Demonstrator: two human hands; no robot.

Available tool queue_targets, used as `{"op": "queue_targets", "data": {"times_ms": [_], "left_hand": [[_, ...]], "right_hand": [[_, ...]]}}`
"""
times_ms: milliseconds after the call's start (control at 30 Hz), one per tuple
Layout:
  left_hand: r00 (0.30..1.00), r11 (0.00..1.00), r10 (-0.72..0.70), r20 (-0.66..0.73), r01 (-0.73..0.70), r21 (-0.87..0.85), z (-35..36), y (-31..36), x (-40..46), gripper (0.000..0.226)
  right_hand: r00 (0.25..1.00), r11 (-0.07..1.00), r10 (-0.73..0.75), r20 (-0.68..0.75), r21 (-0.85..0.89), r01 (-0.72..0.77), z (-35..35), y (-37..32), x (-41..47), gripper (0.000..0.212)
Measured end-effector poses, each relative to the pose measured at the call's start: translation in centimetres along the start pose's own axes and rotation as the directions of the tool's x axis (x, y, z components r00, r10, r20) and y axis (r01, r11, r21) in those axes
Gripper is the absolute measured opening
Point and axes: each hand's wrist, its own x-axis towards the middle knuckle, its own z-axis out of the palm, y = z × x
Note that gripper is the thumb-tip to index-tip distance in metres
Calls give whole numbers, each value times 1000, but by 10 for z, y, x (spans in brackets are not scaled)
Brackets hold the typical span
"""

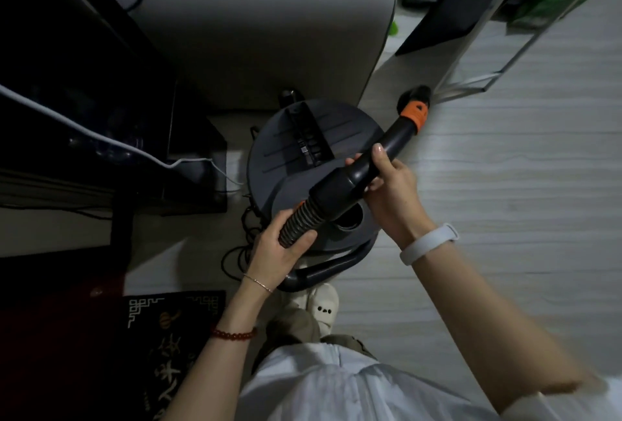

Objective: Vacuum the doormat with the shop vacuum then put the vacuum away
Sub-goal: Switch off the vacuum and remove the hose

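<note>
The shop vacuum (296,165) — a round, smooth grey drum with a ridged black handle on top — stands on the pale plank floor (505,185); above it the left hand (279,252) curls round the ribbed black hose (299,222); the right hand (387,185) grips the smooth rigid tube (377,154), orange-collared at its far end; near left lies the dark doormat (168,346) — pale characters, unreadable.

The black doormat (175,346) bears pale characters (too dark and blurred to read); no other text shows.
</note>
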Motion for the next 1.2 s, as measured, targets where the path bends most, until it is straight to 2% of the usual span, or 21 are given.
{"op": "queue_targets", "data": {"times_ms": [100,167,267,300,367,433,500,533,633,700,800,900,1000,1100,1200], "left_hand": [[1000,1000,9,26,-9,-17,-19,-2,4,31],[999,997,7,49,-3,-80,-25,-7,5,39],[998,988,-43,40,48,-148,-25,-9,7,45],[997,979,-74,28,78,-190,-24,-7,10,45],[991,953,-135,0,130,-275,-23,-2,23,47],[989,937,-145,-19,131,-324,-22,4,36,49],[986,912,-159,-43,130,-389,-18,8,43,48],[984,883,-174,-48,134,-449,-15,10,42,43],[983,817,-181,-25,136,-560,-6,13,33,26],[985,825,-173,-12,138,-547,0,9,26,34],[984,832,-178,5,154,-532,18,9,12,48],[982,792,-186,45,177,-584,40,21,-6,43],[981,736,-182,69,183,-652,54,37,-19,39],[980,709,-198,28,163,-686,54,50,-26,41],[971,649,-240,-8,154,-745,47,58,-32,41]], "right_hand": [[1000,996,-9,3,-89,10,3,9,2,21],[1000,988,-28,-4,-151,27,-1,15,0,22],[988,931,-86,-126,-364,34,-26,27,-13,21],[985,858,-128,-119,-512,49,-37,34,-20,22],[987,584,-157,46,-801,130,-58,54,-31,22],[975,353,2,223,-912,208,-66,72,-40,32],[918,208,174,355,-925,319,-66,88,-46,48],[891,176,223,396,-915,363,-65,96,-46,55],[875,165,283,394,-918,360,-68,112,-42,63],[869,147,296,397,-918,369,-79,116,-43,61],[860,73,250,445,-894,441,-103,110,-61,65],[863,-36,167,476,-872,488,-133,85,-87,80],[837,-138,103,538,-825,548,-151,59,-109,76],[805,-225,39,592,-779,584,-150,43,-129,67],[784,-292,2,621,-749,594,-142,27,-140,68]]}}
